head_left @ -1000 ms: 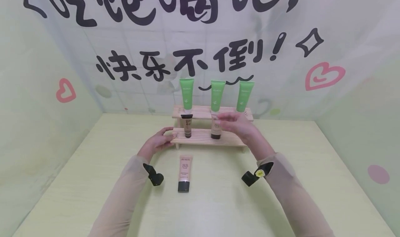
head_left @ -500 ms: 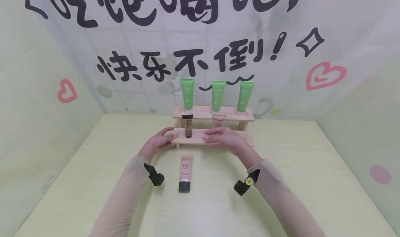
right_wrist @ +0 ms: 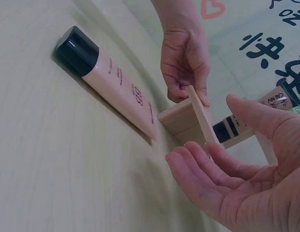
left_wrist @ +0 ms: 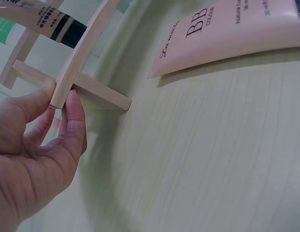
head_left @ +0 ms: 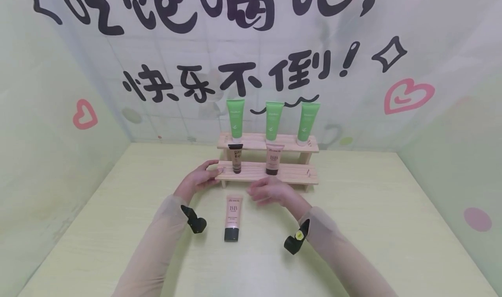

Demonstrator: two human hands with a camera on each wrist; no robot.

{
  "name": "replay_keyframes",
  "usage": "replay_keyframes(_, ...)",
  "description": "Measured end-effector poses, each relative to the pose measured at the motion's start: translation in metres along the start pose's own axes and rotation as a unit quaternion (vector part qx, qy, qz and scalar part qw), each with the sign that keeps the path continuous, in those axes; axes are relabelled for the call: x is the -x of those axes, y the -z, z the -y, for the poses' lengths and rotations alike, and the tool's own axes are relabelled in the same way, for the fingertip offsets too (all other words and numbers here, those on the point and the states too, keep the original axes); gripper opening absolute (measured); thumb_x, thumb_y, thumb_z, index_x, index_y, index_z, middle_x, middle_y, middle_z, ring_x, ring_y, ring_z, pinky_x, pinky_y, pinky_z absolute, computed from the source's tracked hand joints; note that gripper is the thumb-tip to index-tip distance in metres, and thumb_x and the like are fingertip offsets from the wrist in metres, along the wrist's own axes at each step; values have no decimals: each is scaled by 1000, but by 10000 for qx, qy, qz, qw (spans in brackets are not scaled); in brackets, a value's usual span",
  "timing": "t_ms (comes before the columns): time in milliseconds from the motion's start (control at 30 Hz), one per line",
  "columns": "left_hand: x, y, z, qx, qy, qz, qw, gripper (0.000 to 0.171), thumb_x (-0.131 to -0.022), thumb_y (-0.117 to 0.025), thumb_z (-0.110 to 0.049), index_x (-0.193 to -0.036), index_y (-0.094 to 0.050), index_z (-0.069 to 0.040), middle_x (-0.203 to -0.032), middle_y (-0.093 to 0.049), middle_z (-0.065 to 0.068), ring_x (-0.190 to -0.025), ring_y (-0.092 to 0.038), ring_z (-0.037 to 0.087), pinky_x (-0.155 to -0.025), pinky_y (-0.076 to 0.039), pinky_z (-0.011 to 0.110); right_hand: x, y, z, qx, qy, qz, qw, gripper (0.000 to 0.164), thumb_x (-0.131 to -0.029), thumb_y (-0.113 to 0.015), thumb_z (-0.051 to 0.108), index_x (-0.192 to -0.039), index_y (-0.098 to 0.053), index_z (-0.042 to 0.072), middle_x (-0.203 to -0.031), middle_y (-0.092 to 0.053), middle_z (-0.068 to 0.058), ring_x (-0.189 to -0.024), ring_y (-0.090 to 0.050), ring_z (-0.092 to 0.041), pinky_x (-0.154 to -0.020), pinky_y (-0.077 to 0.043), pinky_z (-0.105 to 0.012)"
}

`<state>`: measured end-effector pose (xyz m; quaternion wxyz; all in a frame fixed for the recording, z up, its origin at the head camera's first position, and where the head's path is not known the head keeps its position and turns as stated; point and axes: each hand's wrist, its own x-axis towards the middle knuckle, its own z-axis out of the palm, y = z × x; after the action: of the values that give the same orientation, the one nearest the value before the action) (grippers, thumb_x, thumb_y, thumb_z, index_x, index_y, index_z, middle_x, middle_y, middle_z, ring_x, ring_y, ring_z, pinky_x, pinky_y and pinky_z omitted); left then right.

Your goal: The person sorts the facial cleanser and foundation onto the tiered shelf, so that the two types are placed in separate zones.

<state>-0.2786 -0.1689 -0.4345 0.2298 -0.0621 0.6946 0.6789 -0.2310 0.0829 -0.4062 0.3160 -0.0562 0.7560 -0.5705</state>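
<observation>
My left hand (head_left: 199, 179) pinches the left end of the lower step of a two-tier wooden rack (left_wrist: 87, 53), thumb on top and fingers beneath. In front of the rack hovers my right hand (head_left: 272, 191), its fingers loosely bent and holding nothing, as the right wrist view also shows. To its left a pink BB cream tube (head_left: 233, 214) with a black cap lies flat on the table. On the lower step a small brown tube (head_left: 236, 160) and a second pink BB cream tube (head_left: 273, 160) stand upright on their dark caps.
Three green tubes, at the left (head_left: 236, 120), middle (head_left: 273, 122) and right (head_left: 308, 122), stand on the rack's upper step. Behind the pale wooden table (head_left: 376, 227) hangs a backdrop (head_left: 204, 44) with large black characters. Side panels close in left and right.
My right hand has left the standing pink BB cream tube and moved down and left, toward the lying one. My left hand stays on the rack.
</observation>
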Motion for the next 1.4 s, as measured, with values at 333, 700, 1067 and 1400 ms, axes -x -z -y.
replay_keyframes(333, 0, -1, 0, -31, -21, 14, 10000, 62, -94, -50, -13, -146, -16, -12, -88, -53, 3, -70, -57, 6, -62, -50, 14, -10, -20, -11, 296, -332, -395, 9982, 50, -82, -67, 22, -121, -51, -5, -107, -62, -21, -89, -65, -26, -75, -55, -34)
replay_keyframes(700, 2, 0, 3, -61, 15, -13, 10000, 61, -94, -50, -13, -145, -17, -12, -88, -53, 4, -70, -56, 6, -62, -49, 15, -14, -57, -10, 1225, -375, -1077, 9859, 55, -70, -77, 15, -113, -51, -8, -96, -57, -14, -75, -58, -21, -65, -53, -29)
replay_keyframes(1067, 4, 0, -2, -76, 7, -5, 10000, 62, -94, -51, -14, -146, -16, -12, -90, -54, 4, -71, -57, 6, -63, -49, 16, -21, -66, -4, 1885, -254, -1101, 9755, 23, -68, -78, 14, -70, -57, 6, -66, -54, -2, -53, -46, -14, -48, -38, -23)
replay_keyframes(1400, 2, 0, -1, -111, 43, -3, 9999, 63, -94, -51, -15, -146, -16, -12, -92, -53, 5, -71, -56, 6, -63, -49, 15, -25, -65, -2, 1351, -427, -795, 9867, 32, -69, -76, 8, -93, -59, -3, -81, -66, -12, -65, -62, -18, -62, -52, -27)
